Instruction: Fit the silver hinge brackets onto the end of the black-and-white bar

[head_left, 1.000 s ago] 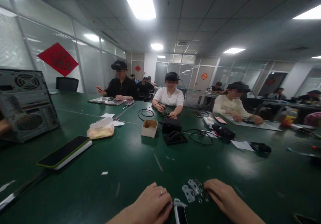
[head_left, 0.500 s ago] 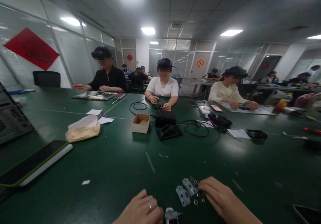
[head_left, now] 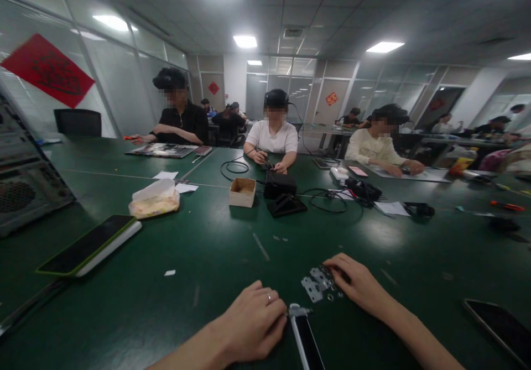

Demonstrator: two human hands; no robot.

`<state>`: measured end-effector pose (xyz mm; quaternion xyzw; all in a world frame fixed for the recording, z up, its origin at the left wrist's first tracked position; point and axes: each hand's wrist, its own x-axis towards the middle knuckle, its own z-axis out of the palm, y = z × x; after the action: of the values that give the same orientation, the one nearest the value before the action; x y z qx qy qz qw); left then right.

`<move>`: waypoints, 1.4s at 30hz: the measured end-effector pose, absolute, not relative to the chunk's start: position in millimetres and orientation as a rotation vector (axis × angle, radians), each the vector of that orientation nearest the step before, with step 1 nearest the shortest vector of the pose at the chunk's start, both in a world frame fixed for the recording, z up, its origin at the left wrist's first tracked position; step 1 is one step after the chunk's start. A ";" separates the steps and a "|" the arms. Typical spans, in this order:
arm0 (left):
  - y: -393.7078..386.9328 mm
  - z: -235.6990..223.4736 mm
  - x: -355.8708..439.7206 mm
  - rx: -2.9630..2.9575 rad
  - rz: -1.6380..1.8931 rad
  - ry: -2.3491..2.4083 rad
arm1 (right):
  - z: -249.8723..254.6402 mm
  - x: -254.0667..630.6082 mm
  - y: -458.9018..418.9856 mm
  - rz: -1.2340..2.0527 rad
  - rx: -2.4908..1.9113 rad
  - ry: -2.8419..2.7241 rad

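My left hand [head_left: 258,321], with a ring on one finger, rests on the green table with its fingers curled together. Its fingertips are beside the end of a long white-and-black device [head_left: 306,337] with a metal fitting at its top; whatever they may pinch is hidden. To the right, my right hand [head_left: 357,280] reaches over a small group of metal parts, its fingers extended and apart. Flat metal plates [head_left: 312,289] with holes lie left of its fingertips. Several small metal rings [head_left: 331,297] lie below and beside those fingers.
A phone [head_left: 500,326] lies at right. Toward the left are a green-edged black device [head_left: 89,245], a computer case [head_left: 29,182] and a tissue pack [head_left: 154,204]. An open box [head_left: 242,193] and a black device [head_left: 281,185] with cables stand ahead. Other people sit across the table.
The view has shifted a little. My right hand stays by the metal parts, its fingers now more spread over the rings. My left hand stays curled beside the white-and-black device.
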<state>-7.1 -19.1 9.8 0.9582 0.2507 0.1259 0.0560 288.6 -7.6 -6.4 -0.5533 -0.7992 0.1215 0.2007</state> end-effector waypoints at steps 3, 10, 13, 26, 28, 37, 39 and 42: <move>-16.4 7.7 -6.7 2.903 0.370 0.738 | -3.1 288.5 -9.1 0.320 -1.584 -2.279; -9.9 7.3 -0.5 2.820 0.349 0.816 | 6.9 285.1 -0.5 0.273 -1.688 -2.365; -8.6 10.3 5.4 2.796 0.270 0.917 | 10.0 282.4 7.6 0.347 -1.815 -2.274; 5.9 12.2 8.5 2.831 0.141 0.878 | 5.5 304.1 -3.2 0.265 -1.754 -2.387; 5.0 13.7 8.6 2.824 0.132 0.862 | 13.4 299.6 -3.7 0.248 -1.815 -2.413; 5.7 15.0 9.7 2.839 0.123 0.809 | 32.6 282.7 -17.2 0.059 -1.951 -2.490; 6.7 13.3 9.5 2.853 0.132 0.801 | 31.6 281.7 -16.8 0.041 -1.949 -2.476; 7.1 11.7 9.2 2.871 0.138 0.802 | 30.7 280.2 -15.0 0.047 -1.991 -2.436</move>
<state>9.2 7.1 11.7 0.9591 0.2679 0.0460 0.0789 280.2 -15.0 30.7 -0.6328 -0.7741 0.0150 -0.0024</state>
